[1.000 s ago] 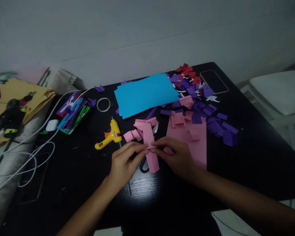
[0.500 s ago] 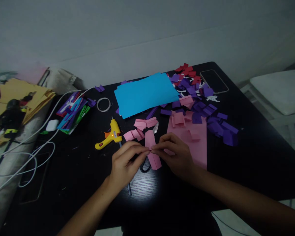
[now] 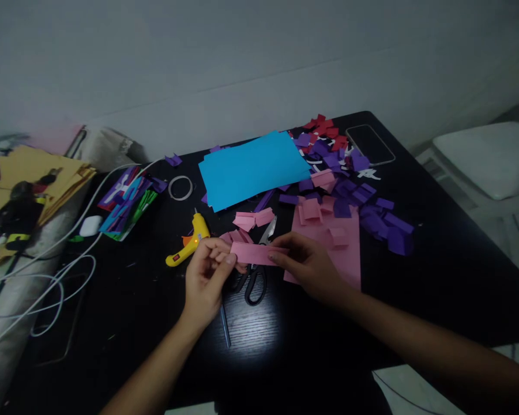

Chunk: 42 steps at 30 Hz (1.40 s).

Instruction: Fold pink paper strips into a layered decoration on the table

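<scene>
A folded pink paper strip [image 3: 254,254] is stretched level between my two hands above the black table. My left hand [image 3: 207,276] pinches its left end with thumb and fingers. Its right end is gripped by my right hand [image 3: 309,262]. Beneath the strip lie scissors [image 3: 256,288] with black handles, their blades pointing away. Left of them rests a yellow glue gun [image 3: 190,241] with a stick [image 3: 225,325] nearer me. Small folded pink pieces [image 3: 254,219] sit just beyond the strip. A pink sheet [image 3: 350,265] lies by my right hand, with several folded pink pieces on it.
Blue sheets [image 3: 255,170] lie at the back. Purple pieces [image 3: 383,225] and red pieces [image 3: 328,128] are scattered to the right, near a phone [image 3: 371,144]. A tape ring [image 3: 180,188], coloured strips [image 3: 127,202] and white cables [image 3: 64,276] are on the left. A white chair [image 3: 484,155] stands at right.
The pink strip has turned from lengthwise to crosswise and is now folded narrow. My hands have moved apart to its two ends, leaving the scissors more visible.
</scene>
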Each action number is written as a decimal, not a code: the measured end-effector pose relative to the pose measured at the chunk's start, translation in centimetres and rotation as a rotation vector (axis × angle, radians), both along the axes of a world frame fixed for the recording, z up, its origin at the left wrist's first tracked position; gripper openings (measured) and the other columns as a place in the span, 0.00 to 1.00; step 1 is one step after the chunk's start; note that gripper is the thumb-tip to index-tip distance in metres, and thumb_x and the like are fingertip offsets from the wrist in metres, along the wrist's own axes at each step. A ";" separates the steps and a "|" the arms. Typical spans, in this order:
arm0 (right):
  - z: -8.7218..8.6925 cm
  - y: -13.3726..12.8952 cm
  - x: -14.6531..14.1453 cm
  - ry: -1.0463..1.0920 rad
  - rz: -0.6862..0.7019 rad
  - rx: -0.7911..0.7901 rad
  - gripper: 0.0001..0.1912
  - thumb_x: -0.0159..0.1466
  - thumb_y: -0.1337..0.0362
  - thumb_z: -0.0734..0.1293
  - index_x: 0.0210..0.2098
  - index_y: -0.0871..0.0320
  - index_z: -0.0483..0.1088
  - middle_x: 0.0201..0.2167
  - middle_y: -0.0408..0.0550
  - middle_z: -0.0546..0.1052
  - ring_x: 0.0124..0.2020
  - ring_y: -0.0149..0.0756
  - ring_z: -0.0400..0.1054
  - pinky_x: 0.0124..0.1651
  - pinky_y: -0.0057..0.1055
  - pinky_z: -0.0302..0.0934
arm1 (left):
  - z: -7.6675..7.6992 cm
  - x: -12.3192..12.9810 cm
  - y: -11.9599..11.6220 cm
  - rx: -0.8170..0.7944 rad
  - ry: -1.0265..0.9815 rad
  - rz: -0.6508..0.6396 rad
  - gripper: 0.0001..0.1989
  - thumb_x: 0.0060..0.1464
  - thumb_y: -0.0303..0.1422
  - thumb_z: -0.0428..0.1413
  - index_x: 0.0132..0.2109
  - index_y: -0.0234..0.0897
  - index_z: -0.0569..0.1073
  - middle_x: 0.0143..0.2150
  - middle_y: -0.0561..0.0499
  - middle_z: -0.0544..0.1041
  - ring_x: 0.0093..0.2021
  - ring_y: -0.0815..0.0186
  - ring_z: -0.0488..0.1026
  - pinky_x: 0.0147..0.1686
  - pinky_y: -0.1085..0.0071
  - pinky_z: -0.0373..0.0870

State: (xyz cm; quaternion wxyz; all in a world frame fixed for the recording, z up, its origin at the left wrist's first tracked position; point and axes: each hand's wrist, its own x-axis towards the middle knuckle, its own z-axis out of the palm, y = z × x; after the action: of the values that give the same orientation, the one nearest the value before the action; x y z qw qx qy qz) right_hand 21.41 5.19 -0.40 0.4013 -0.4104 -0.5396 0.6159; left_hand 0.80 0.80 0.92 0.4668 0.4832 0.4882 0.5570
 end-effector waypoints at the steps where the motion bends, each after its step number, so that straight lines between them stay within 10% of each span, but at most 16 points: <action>1: 0.0 0.0 0.0 0.000 -0.002 -0.013 0.07 0.63 0.60 0.75 0.38 0.56 0.78 0.33 0.46 0.81 0.34 0.35 0.74 0.36 0.32 0.69 | 0.0 0.0 0.0 0.000 0.011 -0.001 0.05 0.65 0.33 0.60 0.46 0.38 0.74 0.33 0.53 0.77 0.31 0.68 0.77 0.35 0.72 0.73; 8: 0.3 -0.1 0.0 0.011 -0.012 -0.084 0.09 0.60 0.59 0.77 0.37 0.57 0.79 0.31 0.45 0.81 0.32 0.34 0.74 0.35 0.31 0.68 | 0.1 0.1 0.0 -0.039 0.305 0.041 0.09 0.64 0.34 0.60 0.35 0.37 0.77 0.25 0.53 0.77 0.25 0.68 0.73 0.27 0.74 0.71; 42: 0.1 0.7 -0.1 0.134 -0.088 -0.223 0.18 0.54 0.50 0.80 0.34 0.57 0.83 0.29 0.45 0.83 0.29 0.32 0.75 0.38 0.33 0.74 | -0.2 -0.4 0.4 0.031 0.325 0.070 0.12 0.69 0.35 0.56 0.39 0.38 0.82 0.30 0.53 0.82 0.29 0.66 0.78 0.35 0.71 0.74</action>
State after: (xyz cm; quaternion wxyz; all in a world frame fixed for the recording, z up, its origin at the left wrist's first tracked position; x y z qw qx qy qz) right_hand 21.27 5.85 -0.26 0.4150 -0.4335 -0.4212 0.6800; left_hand 0.35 1.19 0.70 0.3545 0.5567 0.5653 0.4948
